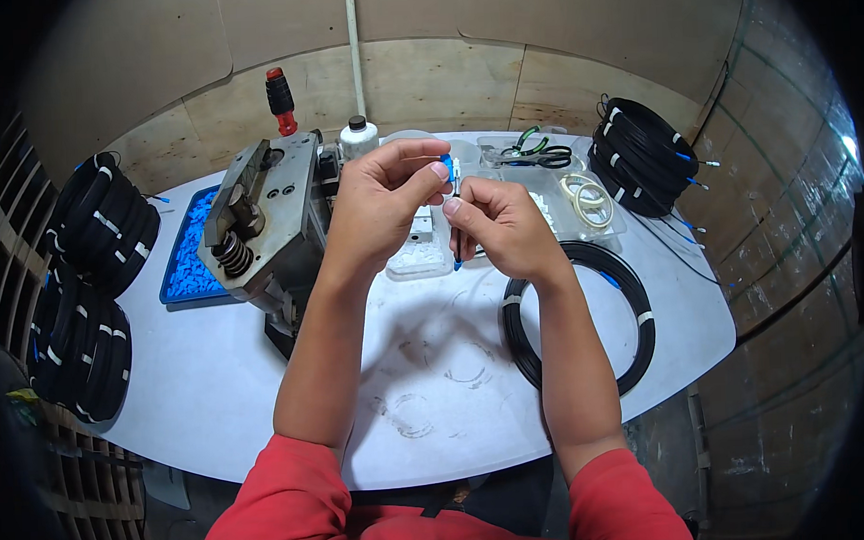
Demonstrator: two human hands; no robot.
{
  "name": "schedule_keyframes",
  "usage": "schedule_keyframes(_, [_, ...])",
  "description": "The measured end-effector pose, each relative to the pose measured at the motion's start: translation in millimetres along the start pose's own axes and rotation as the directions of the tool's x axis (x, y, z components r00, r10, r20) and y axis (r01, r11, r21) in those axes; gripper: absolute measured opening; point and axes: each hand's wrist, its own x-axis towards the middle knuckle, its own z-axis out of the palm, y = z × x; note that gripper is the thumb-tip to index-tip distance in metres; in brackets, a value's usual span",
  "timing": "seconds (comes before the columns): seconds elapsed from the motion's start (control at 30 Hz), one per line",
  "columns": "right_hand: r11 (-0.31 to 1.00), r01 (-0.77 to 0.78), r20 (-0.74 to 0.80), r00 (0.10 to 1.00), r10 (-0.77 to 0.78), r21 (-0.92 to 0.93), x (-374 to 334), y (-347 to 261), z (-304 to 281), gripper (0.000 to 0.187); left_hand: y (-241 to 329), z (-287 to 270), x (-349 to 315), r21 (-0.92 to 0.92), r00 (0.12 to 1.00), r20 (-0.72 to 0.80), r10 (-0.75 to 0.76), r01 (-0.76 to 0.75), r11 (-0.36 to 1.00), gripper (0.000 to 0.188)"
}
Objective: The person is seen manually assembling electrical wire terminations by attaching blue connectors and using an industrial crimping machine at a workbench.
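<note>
The left hand (387,200) has its thumb and index finger closed on a small blue piece (446,164) beside a white tip, raised over the middle of the table. The right hand (502,228), just beside it and lower, has its fingers clamped around a thin black cable (457,239), which hangs near upright with a blue bit at its lower end.

Behind the hands stand a white block (421,220) and a white bottle (358,139) with a dark cap. Beneath the right forearm lies a black cable coil (647,334) with white bands; any print on them is too small to read. Light lettering on the red shirt (427,539) is cut by the lower edge of view.

Between the forearms, the white tabletop (429,456), marked with faint ring-shaped smudges, gives open room to its curved front edge. To the left, a metal press (292,222) and a blue tray (201,299) of blue parts bound that room; farther out, stacked black coils (107,229) reach the table's left edge. To the right rear sit scissors (547,157), pale tape rolls (593,207) and another coil stack (642,163).
</note>
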Motion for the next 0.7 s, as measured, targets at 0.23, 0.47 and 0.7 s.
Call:
schedule_keyframes(0.23, [1.000, -0.006, 0.004, 1.000, 0.006, 0.007, 0.4, 2.1, 0.4, 0.030, 1.2, 1.1, -0.5, 0.009, 1.000, -0.007, -0.011, 0.011, 1.000, 0.027])
schedule_keyframes(0.47, [1.000, -0.011, 0.000, 1.000, 0.011, -0.001, 0.8, 2.4, 1.2, 0.029, -1.0, 0.1, 0.2, -0.015, 1.000, 0.006, 0.013, -0.013, 1.000, 0.026])
schedule_keyframes(0.7, [1.000, -0.011, -0.006, 1.000, 0.011, -0.015, 0.7, 5.3, 0.9, 0.028, -0.8, 0.3, -0.2, -0.006, 1.000, 0.009, 0.013, -0.013, 1.000, 0.026])
